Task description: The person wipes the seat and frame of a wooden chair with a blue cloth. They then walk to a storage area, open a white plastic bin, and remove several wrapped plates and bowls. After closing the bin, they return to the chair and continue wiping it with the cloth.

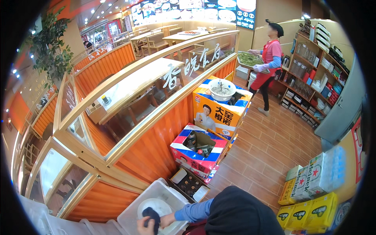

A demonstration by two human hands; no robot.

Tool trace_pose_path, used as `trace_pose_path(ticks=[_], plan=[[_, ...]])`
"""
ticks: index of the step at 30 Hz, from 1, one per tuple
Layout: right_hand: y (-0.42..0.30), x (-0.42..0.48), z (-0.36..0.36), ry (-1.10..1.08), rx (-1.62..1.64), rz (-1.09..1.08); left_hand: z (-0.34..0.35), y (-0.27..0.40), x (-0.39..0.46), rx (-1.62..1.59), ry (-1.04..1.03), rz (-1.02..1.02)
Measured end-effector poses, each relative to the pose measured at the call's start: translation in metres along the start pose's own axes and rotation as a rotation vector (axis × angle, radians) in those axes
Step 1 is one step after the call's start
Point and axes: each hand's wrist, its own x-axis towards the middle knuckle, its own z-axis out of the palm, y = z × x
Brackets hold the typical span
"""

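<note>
At the bottom of the view, my left hand (144, 226) has its fingers around a dark, bunched cloth-like item (151, 213). My right hand (166, 220), reaching in from the right in a blue sleeve, meets the same item; its fingers are hidden, so its grip cannot be told. Both hands are over a translucent plastic bin (133, 213). Inside it lies a round white dish (164, 203), partly covered by the dark item. A black rounded shape of fabric (243, 211) fills the lower middle, beside the blue sleeve.
Beside the bin stand an open bottle crate (188, 184), a pink carton of bottles (179, 147) and an orange carton (198, 110) bearing a white basin (221, 95). An orange partition (147, 164) runs behind. Beer cartons (314, 173) stand right. A co-worker (271, 55) carries a tray of greens (249, 59).
</note>
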Motion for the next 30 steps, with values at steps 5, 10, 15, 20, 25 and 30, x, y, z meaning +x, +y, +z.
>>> trace_pose_path(ticks=[5, 10, 15, 20, 25, 30], plan=[[-0.126, -0.057, -0.031, 0.314, -0.386, -0.37, -0.016, -0.026, 0.008, -0.118, 0.098, -0.197], [-0.166, -0.094, -0.089, 0.199, 0.729, -0.327, -0.014, -0.009, 0.006, -0.911, -0.011, -0.391], [-0.157, -0.064, -0.09, 0.776, 1.137, -0.109, 0.011, 0.056, -0.002, -0.662, 0.301, -0.157], [-0.172, -0.065, -0.075, 0.29, 1.214, 0.068, -0.041, 0.068, -0.008, -0.258, 0.45, -0.077], [-0.208, -0.082, -0.068, -0.373, 1.644, -0.154, -0.07, 0.07, -0.042, -0.823, -0.232, -0.267], [-0.264, -0.091, 0.013, -0.391, 1.148, 0.002, -0.119, 0.045, -0.132, -1.153, -0.157, -0.325]])
